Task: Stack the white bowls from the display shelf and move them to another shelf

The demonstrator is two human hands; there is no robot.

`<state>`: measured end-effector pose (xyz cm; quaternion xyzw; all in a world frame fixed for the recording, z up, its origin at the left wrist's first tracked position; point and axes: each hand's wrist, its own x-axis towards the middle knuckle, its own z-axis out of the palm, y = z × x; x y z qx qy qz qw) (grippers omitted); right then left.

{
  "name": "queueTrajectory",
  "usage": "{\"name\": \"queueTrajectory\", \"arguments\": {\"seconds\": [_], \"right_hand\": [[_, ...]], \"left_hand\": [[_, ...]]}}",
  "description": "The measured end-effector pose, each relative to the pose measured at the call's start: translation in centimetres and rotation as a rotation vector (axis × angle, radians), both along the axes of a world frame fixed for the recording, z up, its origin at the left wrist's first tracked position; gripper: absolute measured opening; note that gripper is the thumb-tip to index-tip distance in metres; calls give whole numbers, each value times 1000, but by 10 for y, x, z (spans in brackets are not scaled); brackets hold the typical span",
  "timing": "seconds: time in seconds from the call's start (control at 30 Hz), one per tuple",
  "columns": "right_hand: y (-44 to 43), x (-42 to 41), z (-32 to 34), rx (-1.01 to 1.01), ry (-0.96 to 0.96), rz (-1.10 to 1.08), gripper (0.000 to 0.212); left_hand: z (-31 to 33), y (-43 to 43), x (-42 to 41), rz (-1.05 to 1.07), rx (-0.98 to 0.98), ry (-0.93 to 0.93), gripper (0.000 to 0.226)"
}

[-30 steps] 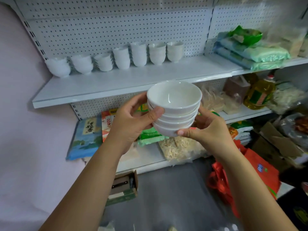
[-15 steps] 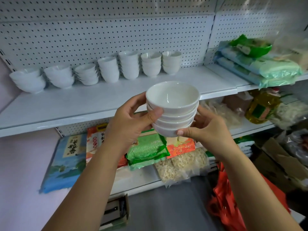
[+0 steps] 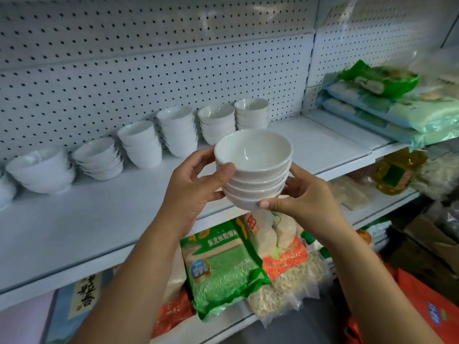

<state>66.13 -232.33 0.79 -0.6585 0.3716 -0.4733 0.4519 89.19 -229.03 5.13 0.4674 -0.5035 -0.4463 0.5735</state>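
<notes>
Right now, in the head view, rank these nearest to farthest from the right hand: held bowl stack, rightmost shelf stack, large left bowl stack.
1. held bowl stack: gripped by the right hand, in front.
2. rightmost shelf stack: just behind, higher up.
3. large left bowl stack: far to the left.
</notes>
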Motion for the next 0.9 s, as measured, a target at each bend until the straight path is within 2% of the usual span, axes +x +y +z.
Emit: {"name": "queueTrajectory", "arguments": {"seconds": [0.23, 0.37, 0.43, 0.57, 0.73, 0.9], "right_hand": [[-57, -2, -8, -23, 27, -70, 91], [-95, -18, -14, -30, 54, -71, 88], [-117, -26, -16, -36, 78, -52, 84], [-163, -47, -21, -54, 175, 13, 75], [-209, -73, -27, -59, 240, 83, 77], [-239, -88, -37, -56, 274, 139, 77]], "left_hand": [[-9, -72, -1, -50, 18, 6, 54], [-18, -110, -17, -48, 27, 2, 61], [-22, -128, -26, -32, 28, 6, 64], [-35, -161, -46, 23, 35, 35, 57], [-49, -190, -76, 91, 26, 58, 50], [-61, -205, -96, 151, 32, 53, 54]]}}
